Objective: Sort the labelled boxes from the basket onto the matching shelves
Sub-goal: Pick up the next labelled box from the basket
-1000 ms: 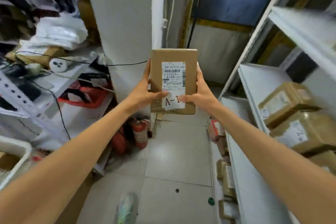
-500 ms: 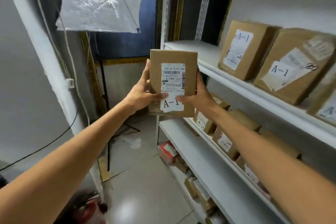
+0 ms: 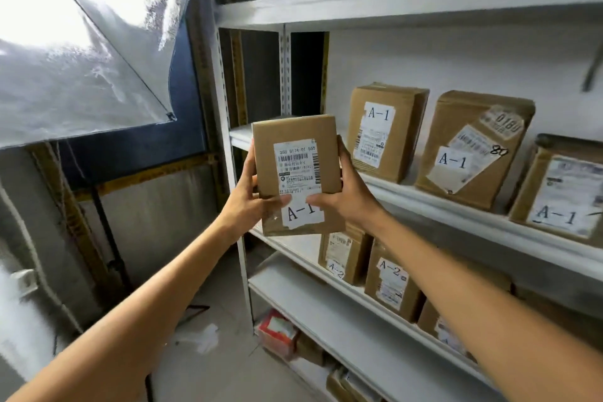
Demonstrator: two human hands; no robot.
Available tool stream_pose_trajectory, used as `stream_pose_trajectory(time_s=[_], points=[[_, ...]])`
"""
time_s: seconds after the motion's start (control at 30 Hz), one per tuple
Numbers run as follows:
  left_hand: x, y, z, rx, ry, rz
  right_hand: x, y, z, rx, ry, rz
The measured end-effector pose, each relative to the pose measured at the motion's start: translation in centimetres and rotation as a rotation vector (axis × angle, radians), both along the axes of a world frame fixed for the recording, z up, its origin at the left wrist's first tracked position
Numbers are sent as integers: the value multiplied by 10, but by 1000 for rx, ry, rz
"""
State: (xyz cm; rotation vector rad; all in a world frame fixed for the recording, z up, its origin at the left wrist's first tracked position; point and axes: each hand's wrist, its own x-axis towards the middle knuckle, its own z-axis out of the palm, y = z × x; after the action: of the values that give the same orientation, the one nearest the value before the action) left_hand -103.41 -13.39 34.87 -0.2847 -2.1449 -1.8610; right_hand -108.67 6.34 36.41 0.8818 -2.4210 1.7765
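Before the A-1 shelf [image 3: 424,202], you held one box [image 3: 295,173] upright. Your left hand [image 3: 248,206] and right hand [image 3: 346,202] gripped its sides.

Matt brown cardboard on the held box [image 3: 293,134], with a smooth white paper label [image 3: 298,170], lower edge slightly wrinkled. Same dull cardboard on the shelved boxes [image 3: 408,127], labels creased. White-painted metal shelves [image 3: 391,6], satin finish; perforated metal upright [image 3: 285,75]. Crinkled translucent plastic sheet [image 3: 81,59]. Smooth grey floor tiles [image 3: 235,369], faint sheen.
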Motion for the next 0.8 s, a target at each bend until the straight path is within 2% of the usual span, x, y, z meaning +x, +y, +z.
stream_pose_trajectory(time_s=[0.3,0.5,0.8], points=[[-115,-35,53,-73,64,-60,-100,-35,37,-60,101,-126],[-180,-52,60,-123,65,-57,-152,-54,36,-26,159,-237],[-259,-63,54,-180,42,-116,-195,-68,19,109,217,-562]])
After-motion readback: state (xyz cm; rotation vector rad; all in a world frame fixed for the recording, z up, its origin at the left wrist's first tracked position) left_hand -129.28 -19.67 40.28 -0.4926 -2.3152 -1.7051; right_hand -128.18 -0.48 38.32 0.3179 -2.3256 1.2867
